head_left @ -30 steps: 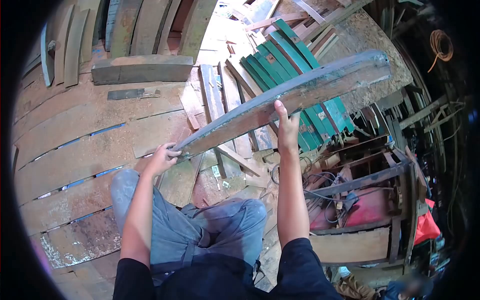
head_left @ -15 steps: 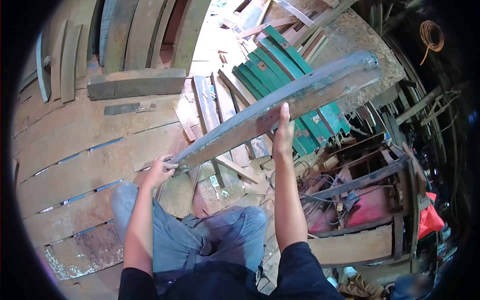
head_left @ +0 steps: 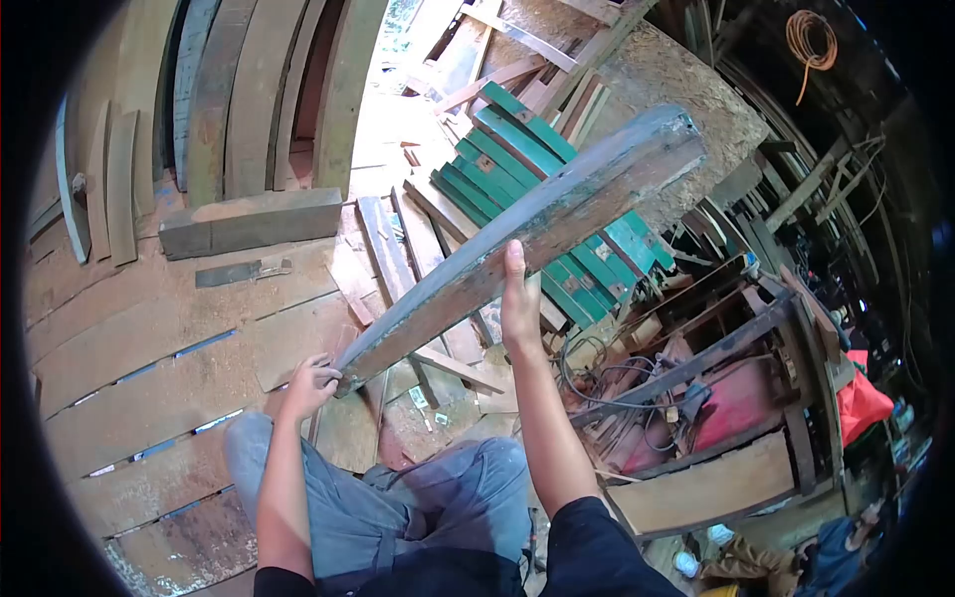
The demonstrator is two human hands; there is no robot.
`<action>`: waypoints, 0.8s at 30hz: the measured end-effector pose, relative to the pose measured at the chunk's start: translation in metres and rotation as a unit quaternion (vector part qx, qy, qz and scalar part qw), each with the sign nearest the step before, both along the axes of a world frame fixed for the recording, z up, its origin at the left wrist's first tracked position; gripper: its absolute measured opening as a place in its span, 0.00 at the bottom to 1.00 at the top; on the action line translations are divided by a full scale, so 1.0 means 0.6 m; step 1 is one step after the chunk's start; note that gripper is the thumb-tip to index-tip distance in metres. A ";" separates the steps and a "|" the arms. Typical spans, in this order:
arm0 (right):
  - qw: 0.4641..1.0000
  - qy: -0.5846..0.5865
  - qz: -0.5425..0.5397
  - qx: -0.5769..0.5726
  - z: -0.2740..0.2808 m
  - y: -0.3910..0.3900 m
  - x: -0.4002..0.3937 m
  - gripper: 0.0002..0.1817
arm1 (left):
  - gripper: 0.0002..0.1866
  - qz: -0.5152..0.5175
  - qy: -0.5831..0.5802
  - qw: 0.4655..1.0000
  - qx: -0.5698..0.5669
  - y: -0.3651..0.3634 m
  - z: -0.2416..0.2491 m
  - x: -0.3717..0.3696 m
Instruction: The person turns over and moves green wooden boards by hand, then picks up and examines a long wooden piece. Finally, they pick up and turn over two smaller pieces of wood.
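Note:
A long, weathered wooden beam point(head_left: 587, 204), greyish on top and brown on the side, slants across the view from lower left to upper right. My left hand point(head_left: 310, 386) is closed at the beam's near end, fingers curled against it. Farther along, my right hand point(head_left: 519, 303) grips the beam from below, with the thumb up against its brown side and the other fingers mostly hidden. Beyond the beam, and partly covered by it, lies a stack of green-painted slats point(head_left: 527, 149).
Thick planks point(head_left: 257, 109) lean at the upper left behind a short timber block point(head_left: 249, 221). A wooden frame point(head_left: 716, 497) with cables and scraps stands at right, near a red cloth point(head_left: 863, 398). Another person's legs point(head_left: 761, 562) show at the lower right. An orange cord coil point(head_left: 812, 42) hangs above.
In the view, the beam and my right hand have shifted left, and my left hand slightly down. The surroundings have shifted too as the head turned. Both hands keep their hold.

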State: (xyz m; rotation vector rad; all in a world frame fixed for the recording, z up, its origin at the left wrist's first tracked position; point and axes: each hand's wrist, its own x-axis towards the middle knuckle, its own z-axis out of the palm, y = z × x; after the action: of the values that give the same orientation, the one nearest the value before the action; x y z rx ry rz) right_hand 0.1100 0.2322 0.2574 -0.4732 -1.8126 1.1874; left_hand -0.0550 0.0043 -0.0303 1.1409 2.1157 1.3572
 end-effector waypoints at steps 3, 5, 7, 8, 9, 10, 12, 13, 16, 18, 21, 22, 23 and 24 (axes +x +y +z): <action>0.999 0.019 -0.008 0.035 -0.004 -0.002 -0.002 0.38 | 0.11 0.006 0.025 1.000 -0.012 -0.003 0.020 0.007; 0.996 0.037 0.006 0.078 -0.003 0.000 -0.001 0.33 | 0.10 0.002 0.032 0.999 0.004 -0.001 0.013 0.005; 1.000 -0.004 0.000 0.028 -0.006 -0.001 0.007 0.36 | 0.10 0.008 0.034 0.999 -0.005 -0.005 0.035 0.012; 0.999 0.008 0.001 0.046 -0.013 0.007 0.004 0.33 | 0.10 0.011 0.035 0.999 -0.010 -0.006 0.044 0.014; 0.998 0.020 0.003 0.065 -0.011 0.005 0.002 0.31 | 0.10 0.011 0.036 0.999 -0.008 -0.005 0.044 0.013; 0.998 0.022 0.005 0.060 -0.010 0.000 0.006 0.30 | 0.10 0.012 0.036 0.999 -0.005 -0.005 0.043 0.013; 0.993 0.016 -0.011 0.115 -0.003 -0.012 0.007 0.30 | 0.11 0.019 0.046 0.999 0.011 -0.004 0.044 0.013; 0.990 0.014 -0.018 0.143 -0.001 -0.017 0.009 0.29 | 0.12 0.025 0.055 0.998 0.025 -0.003 0.046 0.016; 0.998 0.018 0.019 0.061 -0.009 -0.045 0.023 0.29 | 0.14 0.060 0.016 0.991 0.119 0.000 0.097 0.036; 0.998 0.023 0.046 0.023 -0.013 -0.066 0.029 0.30 | 0.18 0.072 0.048 0.980 0.180 0.002 0.146 0.042; 0.997 0.005 0.027 0.065 -0.020 -0.091 0.026 0.33 | 0.20 0.090 0.037 0.955 0.279 0.015 0.283 0.068; 0.994 -0.007 0.003 0.108 -0.023 -0.098 0.020 0.35 | 0.24 0.059 0.031 0.940 0.334 0.015 0.348 0.082; 0.989 -0.019 -0.020 0.149 -0.027 -0.106 0.012 0.37 | 0.29 0.027 0.027 0.922 0.386 0.015 0.416 0.094; 0.986 0.034 -0.066 0.148 -0.020 -0.124 -0.005 0.46 | 0.35 0.012 0.064 0.913 0.403 0.015 0.475 0.103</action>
State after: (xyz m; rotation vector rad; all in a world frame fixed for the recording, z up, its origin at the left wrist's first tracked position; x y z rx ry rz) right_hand 0.1071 0.1581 0.2455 -0.3694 -1.8302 0.8186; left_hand 0.0068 0.0132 0.2546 1.5165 1.6476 2.3295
